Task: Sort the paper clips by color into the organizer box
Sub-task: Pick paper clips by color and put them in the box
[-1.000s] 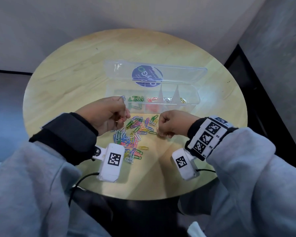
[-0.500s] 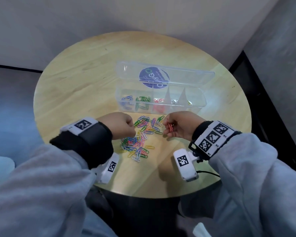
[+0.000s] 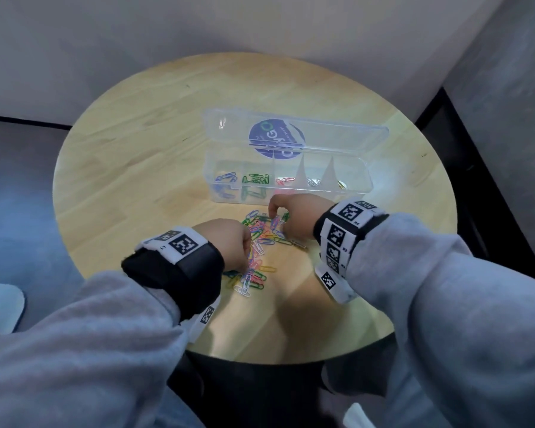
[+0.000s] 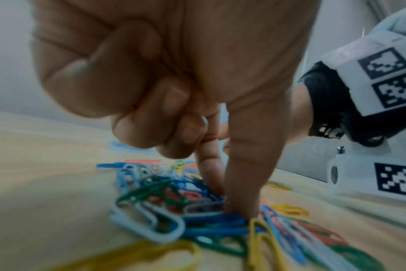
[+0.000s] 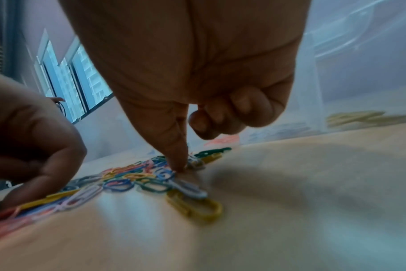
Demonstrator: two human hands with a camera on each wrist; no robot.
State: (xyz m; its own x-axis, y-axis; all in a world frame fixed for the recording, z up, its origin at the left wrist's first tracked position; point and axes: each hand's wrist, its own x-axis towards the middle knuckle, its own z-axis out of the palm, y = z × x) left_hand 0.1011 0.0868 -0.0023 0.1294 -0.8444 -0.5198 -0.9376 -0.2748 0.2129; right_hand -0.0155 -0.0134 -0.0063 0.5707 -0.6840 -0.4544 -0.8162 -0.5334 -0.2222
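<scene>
Picking clips from pile
Both hands, left hand [image 3: 229,239] and right hand [image 3: 294,211], pinch into the clips [image 3: 260,242] on the counter [image 3: 136,168]; actual hold unclear. Box [image 3: 365,180] stands open nearby for drop-off.

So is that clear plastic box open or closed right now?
Open. The organizer box has its lid folded back behind it, and sorted clips show in its uncovered compartments.
</scene>
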